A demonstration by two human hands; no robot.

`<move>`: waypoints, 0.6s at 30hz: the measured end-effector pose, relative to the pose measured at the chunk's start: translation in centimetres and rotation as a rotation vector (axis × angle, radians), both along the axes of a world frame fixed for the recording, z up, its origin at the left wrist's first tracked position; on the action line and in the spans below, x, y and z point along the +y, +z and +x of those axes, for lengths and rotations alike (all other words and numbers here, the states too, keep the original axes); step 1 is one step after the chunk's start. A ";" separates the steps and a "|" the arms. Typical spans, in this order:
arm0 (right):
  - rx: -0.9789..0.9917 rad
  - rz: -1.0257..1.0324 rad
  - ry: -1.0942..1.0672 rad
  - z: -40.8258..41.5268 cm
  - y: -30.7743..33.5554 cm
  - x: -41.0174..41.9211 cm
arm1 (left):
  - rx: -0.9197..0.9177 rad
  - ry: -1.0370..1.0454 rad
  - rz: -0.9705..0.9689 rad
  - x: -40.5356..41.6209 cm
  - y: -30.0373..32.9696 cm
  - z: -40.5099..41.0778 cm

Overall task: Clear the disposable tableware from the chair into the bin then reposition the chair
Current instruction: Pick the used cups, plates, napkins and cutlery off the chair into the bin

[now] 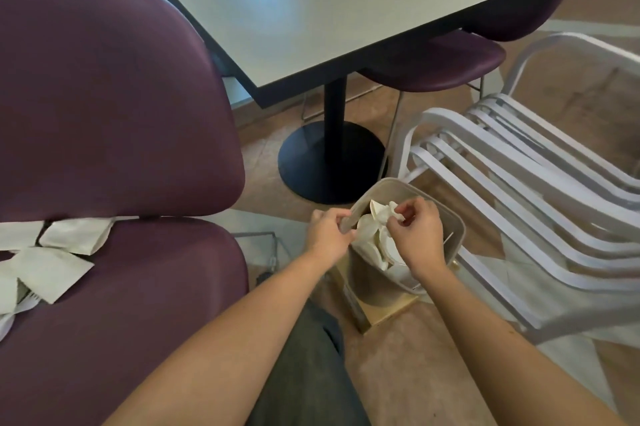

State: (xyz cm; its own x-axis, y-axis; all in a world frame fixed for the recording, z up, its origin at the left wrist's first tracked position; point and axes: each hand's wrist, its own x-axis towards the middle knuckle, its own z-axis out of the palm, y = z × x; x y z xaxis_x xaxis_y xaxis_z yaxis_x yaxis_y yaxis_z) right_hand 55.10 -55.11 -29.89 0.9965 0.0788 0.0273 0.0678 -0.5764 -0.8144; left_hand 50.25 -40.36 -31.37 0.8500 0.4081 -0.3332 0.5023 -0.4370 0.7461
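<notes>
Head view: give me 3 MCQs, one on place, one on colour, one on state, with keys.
1. Where is the bin?
A. on the table
B. on the floor between the purple chair and the white slatted chair
C. on the purple chair's seat

2. What colour is the chair that has napkins on it?
A. purple
B. white
C. black

3. What is the right hand doing?
A. resting flat on the table
B. hanging idle
C. pinching crumpled white tableware over the bin

Key:
1 B: the bin stands on the floor, with the purple chair on one side and the white slatted chair on the other.
2 A: the napkins lie on the purple seat.
3 C: the right hand pinches the crumpled white tableware above the bin's opening, while the left hand grips the rim.
</notes>
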 end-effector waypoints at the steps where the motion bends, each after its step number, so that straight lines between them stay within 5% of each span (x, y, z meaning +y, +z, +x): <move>1: -0.005 -0.003 -0.015 0.5 -0.2 0.1 | 0.013 0.005 0.021 0.1 -0.2 0.1; 11: 0.136 -0.308 0.020 3.2 -2.8 0.9 | 0.074 -0.008 0.016 1.1 -1.4 0.8; 18: 0.040 -0.219 0.167 0.8 -0.1 4.1 | 0.033 0.006 -0.097 2.2 0.3 0.0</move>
